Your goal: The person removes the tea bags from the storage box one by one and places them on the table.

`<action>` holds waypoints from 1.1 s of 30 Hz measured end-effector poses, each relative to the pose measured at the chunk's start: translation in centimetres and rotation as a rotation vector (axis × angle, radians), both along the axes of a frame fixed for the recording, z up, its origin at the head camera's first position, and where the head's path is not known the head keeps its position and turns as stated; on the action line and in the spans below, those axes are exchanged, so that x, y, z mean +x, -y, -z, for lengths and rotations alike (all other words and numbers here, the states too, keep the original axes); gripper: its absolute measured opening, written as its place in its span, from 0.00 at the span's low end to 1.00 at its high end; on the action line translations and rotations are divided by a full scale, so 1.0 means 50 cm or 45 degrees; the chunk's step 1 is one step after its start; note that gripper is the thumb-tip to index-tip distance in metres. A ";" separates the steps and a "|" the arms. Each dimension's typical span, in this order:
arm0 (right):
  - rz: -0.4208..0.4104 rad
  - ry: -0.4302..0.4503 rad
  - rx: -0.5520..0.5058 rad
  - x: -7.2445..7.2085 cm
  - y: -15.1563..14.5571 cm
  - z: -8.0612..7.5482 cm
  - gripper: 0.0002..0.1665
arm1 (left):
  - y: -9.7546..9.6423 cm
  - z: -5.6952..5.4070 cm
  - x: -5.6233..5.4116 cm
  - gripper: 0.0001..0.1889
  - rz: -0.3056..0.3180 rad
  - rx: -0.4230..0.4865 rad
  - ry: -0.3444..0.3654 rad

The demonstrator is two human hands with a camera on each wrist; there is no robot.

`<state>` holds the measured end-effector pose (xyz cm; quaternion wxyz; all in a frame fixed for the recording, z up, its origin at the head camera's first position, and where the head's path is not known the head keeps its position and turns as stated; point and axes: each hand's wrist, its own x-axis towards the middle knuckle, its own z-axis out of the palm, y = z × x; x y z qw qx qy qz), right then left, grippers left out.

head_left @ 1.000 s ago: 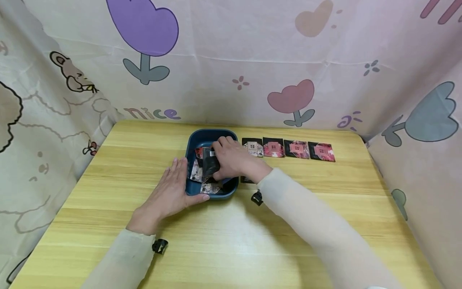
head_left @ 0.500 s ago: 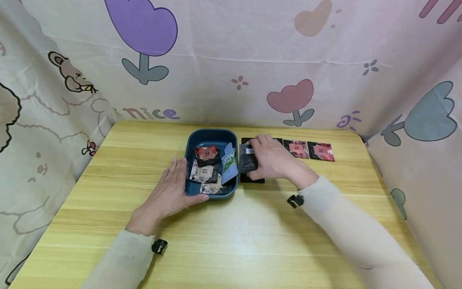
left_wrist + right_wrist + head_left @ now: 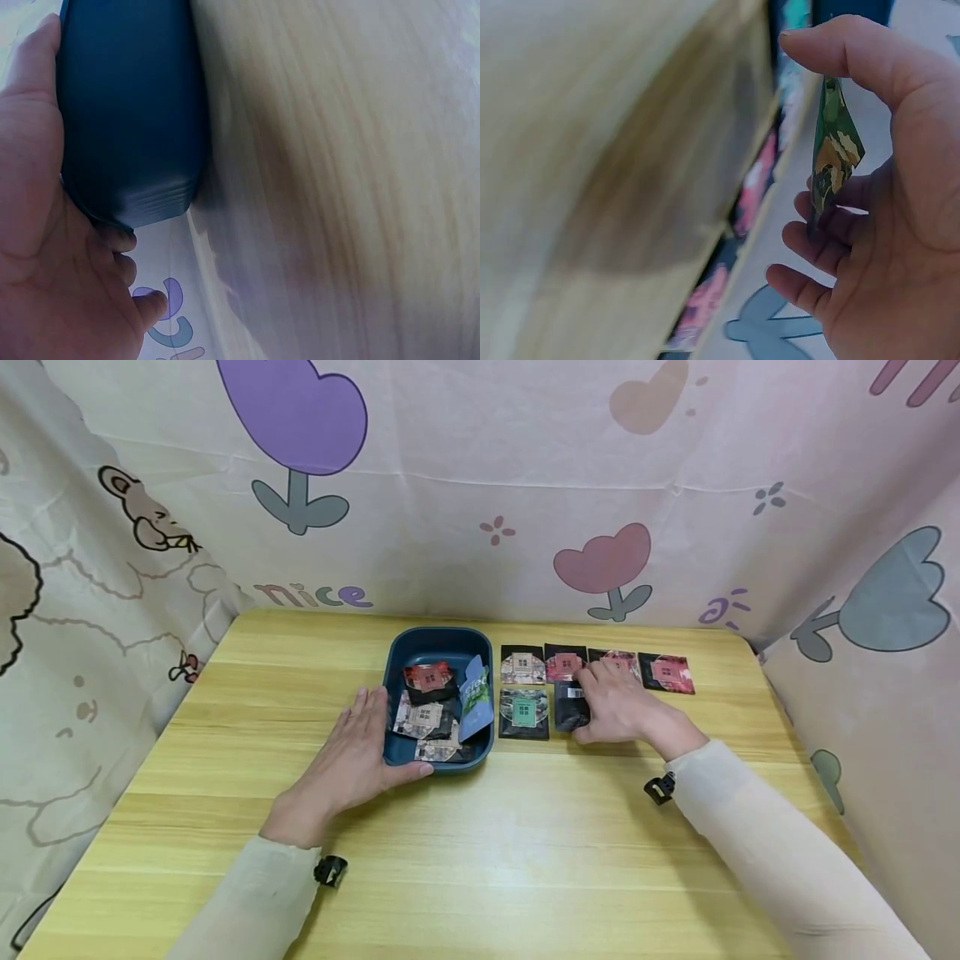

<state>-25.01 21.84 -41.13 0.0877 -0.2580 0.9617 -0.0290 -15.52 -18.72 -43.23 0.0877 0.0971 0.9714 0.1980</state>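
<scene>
My right hand pinches a small sachet between thumb and fingers. Its black back with a white label faces up, held close over the table just right of a green-labelled sachet. In the right wrist view, the green and gold front of the held sachet shows between thumb and fingertips. My left hand rests against a dark blue plastic bin, fingers straight along its left side and thumb at the front edge. Inside the bin lie a red-labelled sachet, a blue one and beige-labelled ones.
Along the back of the wooden table runs a row of several sachets: one with a cream label, then pink-labelled ones. A patterned cloth hangs right behind the table's back edge.
My right hand has lifted the black-backed sachet out of the bin and carried it right, past the green-labelled sachet. The left hand has stayed against the bin.
</scene>
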 end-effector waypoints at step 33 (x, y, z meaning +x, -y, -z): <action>0.040 0.207 0.005 -0.015 -0.015 0.036 0.68 | 0.000 -0.003 0.002 0.77 0.004 -0.003 0.004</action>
